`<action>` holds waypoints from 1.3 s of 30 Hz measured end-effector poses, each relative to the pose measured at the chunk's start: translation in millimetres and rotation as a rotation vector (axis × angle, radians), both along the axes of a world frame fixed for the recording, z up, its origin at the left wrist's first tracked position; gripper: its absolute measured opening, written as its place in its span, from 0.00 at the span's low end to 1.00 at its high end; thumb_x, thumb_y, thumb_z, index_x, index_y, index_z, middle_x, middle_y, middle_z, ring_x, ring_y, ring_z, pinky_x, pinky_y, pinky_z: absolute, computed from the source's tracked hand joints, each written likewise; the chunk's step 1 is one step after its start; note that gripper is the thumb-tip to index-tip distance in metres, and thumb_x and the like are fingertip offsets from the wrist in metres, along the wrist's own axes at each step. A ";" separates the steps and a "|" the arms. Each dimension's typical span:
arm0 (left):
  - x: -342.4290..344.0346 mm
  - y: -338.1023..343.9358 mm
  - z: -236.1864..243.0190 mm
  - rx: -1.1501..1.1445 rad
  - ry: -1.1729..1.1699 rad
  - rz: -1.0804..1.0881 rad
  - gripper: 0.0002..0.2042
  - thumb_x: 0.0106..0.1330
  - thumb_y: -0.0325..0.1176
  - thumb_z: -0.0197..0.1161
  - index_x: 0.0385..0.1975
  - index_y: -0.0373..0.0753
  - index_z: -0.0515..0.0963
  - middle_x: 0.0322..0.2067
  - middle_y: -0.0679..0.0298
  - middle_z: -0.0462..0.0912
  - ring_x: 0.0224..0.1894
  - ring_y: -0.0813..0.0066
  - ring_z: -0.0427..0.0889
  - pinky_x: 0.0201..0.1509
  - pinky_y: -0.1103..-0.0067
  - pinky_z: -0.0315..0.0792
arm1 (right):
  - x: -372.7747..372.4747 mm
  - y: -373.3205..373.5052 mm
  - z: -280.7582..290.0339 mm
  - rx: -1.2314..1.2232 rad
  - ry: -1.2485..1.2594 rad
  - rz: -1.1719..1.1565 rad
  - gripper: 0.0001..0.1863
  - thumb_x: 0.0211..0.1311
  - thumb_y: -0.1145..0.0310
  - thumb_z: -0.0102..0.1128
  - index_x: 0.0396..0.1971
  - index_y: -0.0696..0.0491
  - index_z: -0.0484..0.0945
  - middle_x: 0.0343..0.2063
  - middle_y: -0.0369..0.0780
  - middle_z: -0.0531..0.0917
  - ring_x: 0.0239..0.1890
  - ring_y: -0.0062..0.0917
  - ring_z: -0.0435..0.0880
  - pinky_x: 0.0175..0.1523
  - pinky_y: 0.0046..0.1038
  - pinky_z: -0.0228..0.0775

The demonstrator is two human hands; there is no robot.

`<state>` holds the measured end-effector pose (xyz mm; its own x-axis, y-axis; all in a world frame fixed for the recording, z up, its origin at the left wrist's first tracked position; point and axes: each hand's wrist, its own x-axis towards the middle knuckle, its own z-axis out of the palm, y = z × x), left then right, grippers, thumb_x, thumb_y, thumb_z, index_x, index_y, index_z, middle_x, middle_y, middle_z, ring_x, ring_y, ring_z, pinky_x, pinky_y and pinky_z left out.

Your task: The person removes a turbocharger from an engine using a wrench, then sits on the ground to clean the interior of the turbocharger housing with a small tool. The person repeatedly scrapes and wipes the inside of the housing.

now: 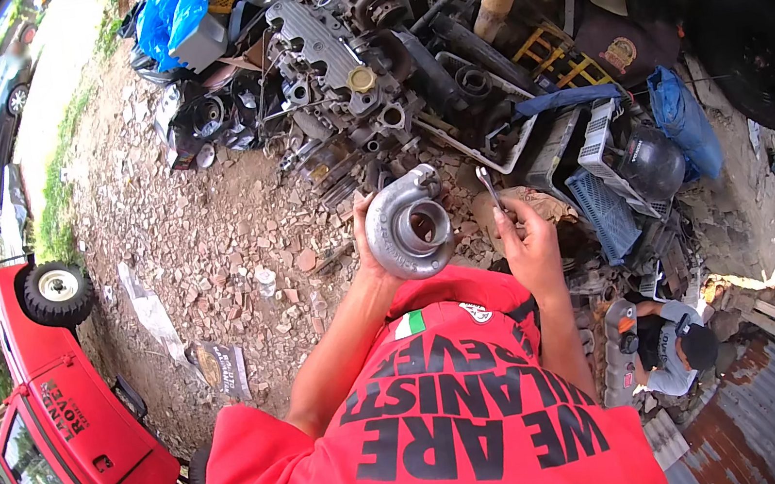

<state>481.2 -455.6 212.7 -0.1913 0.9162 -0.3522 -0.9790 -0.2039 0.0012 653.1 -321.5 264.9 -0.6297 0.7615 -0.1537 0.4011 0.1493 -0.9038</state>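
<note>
A grey metal turbocharger (392, 226) with a round snail-shaped housing is held up in front of my chest. My left hand (369, 244) is closed around its left side, and the round inlet opening shows on the near right. To the right of it, apart from the housing, my right hand (532, 244) pinches a small silver wrench (490, 184). The wrench stands nearly upright with its open-looking head at the top. Part of its handle is hidden in my fingers.
A heap of greasy engine parts (336, 72) lies ahead. Grey plastic crates (604, 213) and a blue bag (683, 125) are at the right. Stony ground (237, 213) spreads ahead left, beside a red off-road vehicle (82, 449). Another person (681, 350) is at the lower right.
</note>
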 end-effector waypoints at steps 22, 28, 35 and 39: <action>-157.5 81.2 -202.4 0.030 -0.337 -0.049 0.55 0.45 0.62 0.63 0.71 0.34 0.53 0.67 0.38 0.60 0.67 0.43 0.64 0.70 0.38 0.51 | -349.9 237.8 -286.9 -1.078 0.310 -0.273 0.34 0.59 0.39 0.63 0.48 0.56 0.71 0.39 0.44 0.85 0.12 0.09 0.56 0.16 0.14 0.47; -212.6 124.6 -217.9 0.031 -0.269 -0.118 0.57 0.41 0.65 0.66 0.70 0.33 0.54 0.64 0.32 0.61 0.61 0.38 0.71 0.64 0.31 0.53 | -419.2 282.0 -321.1 -1.324 0.437 -0.336 0.40 0.62 0.31 0.52 0.51 0.57 0.66 0.41 0.48 0.85 0.12 0.09 0.50 0.15 0.14 0.42; -251.0 142.6 -220.9 0.083 -0.337 -0.031 0.56 0.43 0.63 0.67 0.69 0.33 0.54 0.63 0.32 0.61 0.65 0.39 0.66 0.64 0.31 0.52 | -439.9 277.4 -339.9 -1.327 0.581 -0.385 0.25 0.69 0.44 0.54 0.48 0.52 0.71 0.43 0.47 0.85 0.13 0.09 0.51 0.17 0.15 0.43; -263.6 145.3 -223.2 0.147 -0.211 -0.065 0.52 0.49 0.63 0.66 0.70 0.38 0.55 0.61 0.38 0.66 0.67 0.43 0.65 0.63 0.28 0.51 | -434.7 286.8 -344.4 -1.236 0.698 -0.343 0.13 0.69 0.61 0.60 0.48 0.50 0.73 0.40 0.39 0.84 0.15 0.10 0.55 0.20 0.15 0.48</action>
<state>217.5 -310.3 -10.5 -0.0670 0.9683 -0.2405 -0.9654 -0.1238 -0.2296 218.4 -34.7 -79.5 -0.6671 0.4985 -0.5536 -0.3083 -0.8613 -0.4040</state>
